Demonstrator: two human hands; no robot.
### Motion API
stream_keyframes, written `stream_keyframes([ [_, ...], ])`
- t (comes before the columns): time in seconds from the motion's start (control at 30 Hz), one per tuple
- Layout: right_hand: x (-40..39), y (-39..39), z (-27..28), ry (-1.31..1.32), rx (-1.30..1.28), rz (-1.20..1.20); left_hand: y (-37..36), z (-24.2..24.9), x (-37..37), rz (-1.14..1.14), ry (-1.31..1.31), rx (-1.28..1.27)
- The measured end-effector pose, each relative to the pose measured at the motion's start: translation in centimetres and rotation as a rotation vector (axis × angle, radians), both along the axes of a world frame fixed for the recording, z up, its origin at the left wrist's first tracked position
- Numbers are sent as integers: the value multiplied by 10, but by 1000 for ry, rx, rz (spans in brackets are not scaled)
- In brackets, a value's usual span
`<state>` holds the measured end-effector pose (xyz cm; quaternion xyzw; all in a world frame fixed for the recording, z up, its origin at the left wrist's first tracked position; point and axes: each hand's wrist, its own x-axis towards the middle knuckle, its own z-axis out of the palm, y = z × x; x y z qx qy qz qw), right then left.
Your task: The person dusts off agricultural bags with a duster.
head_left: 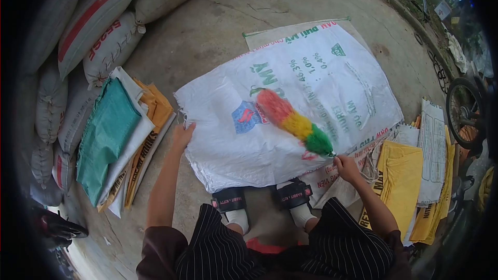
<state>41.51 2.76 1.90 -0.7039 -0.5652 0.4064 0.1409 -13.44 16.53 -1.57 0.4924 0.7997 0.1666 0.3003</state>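
The feather duster (294, 121) lies across a white woven sack (290, 109) spread flat on the concrete floor (207, 26), its fluffy head running from red at the far end through yellow to green near the handle. The right hand (346, 168) is closed around the handle just past the green tuft, at the sack's near right edge. The left hand (182, 136) rests with fingers spread fairly wide on the sack's left edge, pressing it down where the frayed hem meets the floor.

The sack carries green lettering, printed percentages and a blue-and-red emblem (248, 116) just beside the duster's red tip. A second sack (290, 28) lies underneath, its green-edged top border showing beyond the far side.

To the left, close to the left forearm, sits a pile of folded sacks (122, 135) — green on top, then white and orange layers. Behind it, full sacks (98, 26) are stacked in a wall along the left side, some with red print. To the right of the right hand lie more flattened sacks, a yellow sack (399, 176) among them, touching the spread sack's corner. A bicycle wheel (464, 111) stands at the far right edge.

The person's feet in black sandals (262, 197) stand at the near edge of the sack — the right sandal on it, the left just beside it.
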Motion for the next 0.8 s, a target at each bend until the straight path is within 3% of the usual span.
stream_keyframes([
  [0.07,-6,-1,-39,-405,85,183,19,-12,11,-3,-32,95],
  [0.13,-5,9,-52,-409,33,159,30,-15,19,147,-365,50],
  [0.17,-8,13,-59,-423,80,100,29,-16,18,147,-369,51],
  [0.23,-7,22,-76,-445,126,55,13,-17,16,427,-1168,-20],
  [0.33,-11,30,-104,-380,150,-32,-50,18,28,409,-1206,-121],
  [0.47,-18,48,-120,-269,243,-122,-122,6,30,371,-976,-113],
  [0.53,-25,64,-123,-263,265,-121,-129,-16,37,167,-463,-160],
  [0.57,-30,75,-118,-242,327,-126,-126,-36,35,236,-509,0],
  [0.7,-71,96,-76,-74,386,-113,-81,-66,28,271,-377,161],
  [0.8,-107,54,-63,-72,421,271,-56,-110,-6,295,-173,56],
])
